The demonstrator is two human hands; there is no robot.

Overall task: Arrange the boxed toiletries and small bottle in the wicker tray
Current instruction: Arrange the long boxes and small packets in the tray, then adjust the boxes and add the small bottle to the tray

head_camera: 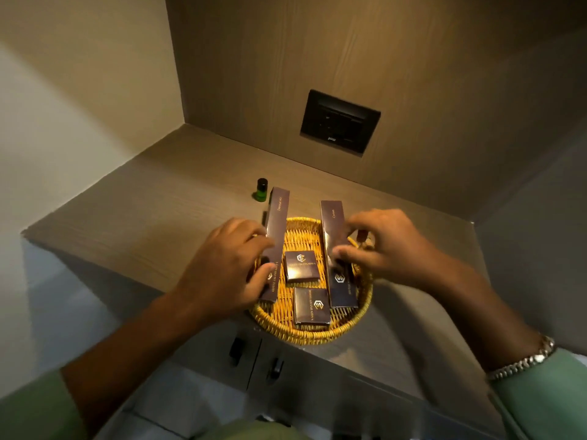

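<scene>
- Head view looks down on a round yellow wicker tray (309, 333) sitting at the front edge of a grey-brown wood-grain counter (152, 198).
- The left hand (227, 265) pinches a long dark brown box printed "Dental Kit" (277, 223) along its left edge, thumb on the face; the box leans over the tray's left rim.
- The right hand (386, 246) pinches a second long dark brown box (333, 223) between thumb and fingers; it lies along the tray's right side.
- Two small square dark boxes with gold logos lie flat between them: one (301, 266) in the middle, one (312, 306) nearer the front rim.
- A small green bottle with a black cap (261, 191) stands upright on the counter, behind the tray, just left of the Dental Kit box's far end.
- A black switch plate (340, 122) is set in the back wall.
</scene>
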